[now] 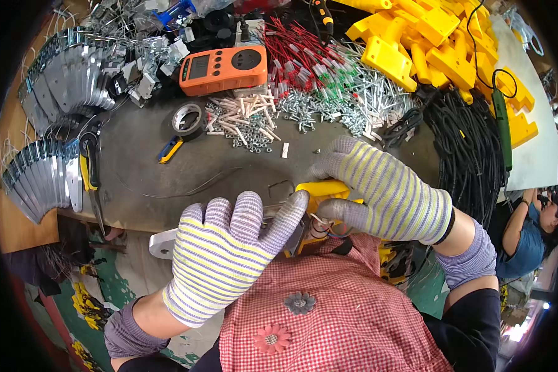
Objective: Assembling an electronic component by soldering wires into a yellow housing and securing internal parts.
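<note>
My left hand [226, 248], in a striped knit glove, lies curved over a part-built piece at the table's near edge. Its thumb rests by a yellow plastic housing [322, 190], and the end of a light grey metal plate [162, 246] sticks out left of the palm. Thin coloured wires [335, 230] show inside the housing. How far the left fingers wrap round the piece is partly hidden. My right hand [384, 192], gloved alike, hovers over the housing's right side, thumb and forefinger apart. A tiny metal part [317, 151] lies near its forefinger.
An orange meter [223, 68] stands behind piles of screws [301, 111], nuts and red wires [291, 49]. Yellow housings [440, 43] and black cables [468, 142] crowd the right. Metal plates [68, 80], pliers [90, 167], tape [188, 119] and a cutter [170, 150] lie left. Another person [524, 235] sits far right.
</note>
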`<state>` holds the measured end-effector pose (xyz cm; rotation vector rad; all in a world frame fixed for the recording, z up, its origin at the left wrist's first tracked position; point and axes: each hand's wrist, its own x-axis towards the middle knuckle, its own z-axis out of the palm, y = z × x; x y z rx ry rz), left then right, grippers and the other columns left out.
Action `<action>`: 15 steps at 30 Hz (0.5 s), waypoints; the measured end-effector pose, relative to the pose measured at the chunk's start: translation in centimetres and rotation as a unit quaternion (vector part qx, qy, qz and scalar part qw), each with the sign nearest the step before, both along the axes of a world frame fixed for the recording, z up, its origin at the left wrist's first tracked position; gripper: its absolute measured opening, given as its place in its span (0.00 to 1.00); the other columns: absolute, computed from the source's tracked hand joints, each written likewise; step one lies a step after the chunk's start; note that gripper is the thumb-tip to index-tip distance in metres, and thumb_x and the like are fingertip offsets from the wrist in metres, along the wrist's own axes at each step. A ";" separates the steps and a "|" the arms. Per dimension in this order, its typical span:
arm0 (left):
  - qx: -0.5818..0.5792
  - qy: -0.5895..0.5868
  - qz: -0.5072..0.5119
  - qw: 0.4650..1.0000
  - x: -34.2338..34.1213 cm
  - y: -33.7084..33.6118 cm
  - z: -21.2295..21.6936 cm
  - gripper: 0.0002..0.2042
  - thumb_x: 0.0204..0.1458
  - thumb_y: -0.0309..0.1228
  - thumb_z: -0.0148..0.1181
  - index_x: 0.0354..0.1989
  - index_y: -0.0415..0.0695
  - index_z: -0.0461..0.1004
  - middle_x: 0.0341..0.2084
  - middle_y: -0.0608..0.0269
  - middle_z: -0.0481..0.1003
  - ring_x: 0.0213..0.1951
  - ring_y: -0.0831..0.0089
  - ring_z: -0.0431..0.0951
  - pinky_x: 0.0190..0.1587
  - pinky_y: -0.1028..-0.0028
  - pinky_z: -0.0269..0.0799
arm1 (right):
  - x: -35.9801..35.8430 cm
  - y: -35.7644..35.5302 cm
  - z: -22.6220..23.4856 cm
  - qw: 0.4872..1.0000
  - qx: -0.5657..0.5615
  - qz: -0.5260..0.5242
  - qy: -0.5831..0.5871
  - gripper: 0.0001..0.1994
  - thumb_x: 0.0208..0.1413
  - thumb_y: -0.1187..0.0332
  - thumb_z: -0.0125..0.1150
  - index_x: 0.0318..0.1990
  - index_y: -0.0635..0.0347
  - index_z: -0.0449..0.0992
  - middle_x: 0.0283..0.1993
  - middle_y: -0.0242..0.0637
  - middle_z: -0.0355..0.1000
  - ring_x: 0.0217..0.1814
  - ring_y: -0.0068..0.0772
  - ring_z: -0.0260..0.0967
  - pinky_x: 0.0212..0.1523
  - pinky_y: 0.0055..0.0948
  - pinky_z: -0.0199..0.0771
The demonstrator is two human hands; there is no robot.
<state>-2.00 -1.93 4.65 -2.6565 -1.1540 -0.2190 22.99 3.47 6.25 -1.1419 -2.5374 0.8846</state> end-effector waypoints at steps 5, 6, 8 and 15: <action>0.001 0.007 0.006 1.000 0.3 -0.1 0.4 0.29 0.47 0.35 0.62 0.63 0.61 0.74 0.31 0.66 0.64 0.27 0.68 0.67 0.28 0.65 0.61 | -0.7 -0.9 -1.5 0.992 0.032 -0.066 0.098 0.18 0.50 0.67 0.70 0.47 0.62 0.75 0.41 0.45 0.71 0.46 0.52 0.71 0.48 0.43 0.73; 0.010 0.006 0.005 1.000 0.4 -0.2 0.4 0.29 0.46 0.35 0.62 0.63 0.61 0.74 0.30 0.66 0.64 0.26 0.68 0.67 0.27 0.65 0.61 | -0.6 -1.0 -1.8 0.992 0.032 -0.066 0.099 0.18 0.50 0.67 0.70 0.47 0.62 0.75 0.41 0.45 0.71 0.46 0.52 0.71 0.48 0.43 0.73; 0.019 0.009 0.010 1.000 0.6 -0.3 0.6 0.29 0.45 0.35 0.63 0.62 0.61 0.74 0.30 0.66 0.65 0.27 0.68 0.68 0.28 0.65 0.62 | -0.6 -0.9 -2.6 0.990 0.046 -0.065 0.120 0.17 0.48 0.70 0.70 0.45 0.62 0.74 0.42 0.46 0.70 0.47 0.53 0.70 0.48 0.43 0.73; -0.071 -0.022 0.047 0.996 0.4 0.6 0.0 0.34 0.38 0.35 0.69 0.62 0.55 0.73 0.34 0.59 0.69 0.31 0.59 0.73 0.32 0.60 0.67 | -0.8 0.4 -4.0 0.984 0.092 -0.050 0.146 0.16 0.49 0.66 0.69 0.44 0.61 0.74 0.39 0.46 0.70 0.46 0.52 0.70 0.49 0.43 0.72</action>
